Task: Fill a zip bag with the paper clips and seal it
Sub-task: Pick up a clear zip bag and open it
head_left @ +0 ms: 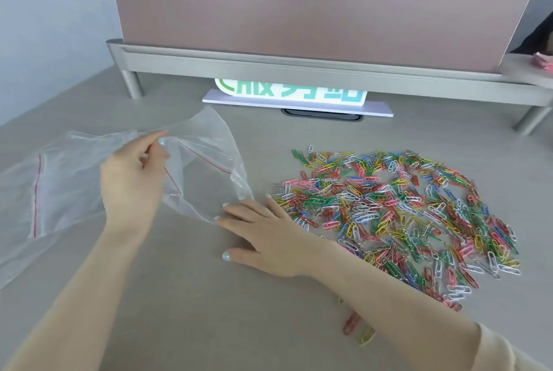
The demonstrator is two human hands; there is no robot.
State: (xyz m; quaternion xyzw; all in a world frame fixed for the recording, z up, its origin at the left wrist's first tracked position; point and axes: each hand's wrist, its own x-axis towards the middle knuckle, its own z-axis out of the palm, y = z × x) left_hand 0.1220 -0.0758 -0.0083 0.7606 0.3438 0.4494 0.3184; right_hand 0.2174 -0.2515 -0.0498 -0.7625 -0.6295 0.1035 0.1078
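Observation:
A clear zip bag (206, 167) with a red seal line is lifted off the desk, its mouth open toward the right. My left hand (134, 173) pinches the bag's upper lip. My right hand (263, 236) lies flat on the desk with straight fingers, its fingertips touching the bag's lower edge. A wide pile of coloured paper clips (398, 212) is spread on the desk just right of my right hand. A second clear zip bag (45, 191) lies flat at the left, under the lifted one.
A few stray clips (359, 328) lie near my right forearm. A raised metal shelf (299, 67) with a brown partition spans the back; a white sign with green characters (296, 98) sits under it. The grey desk (209, 296) extends toward me.

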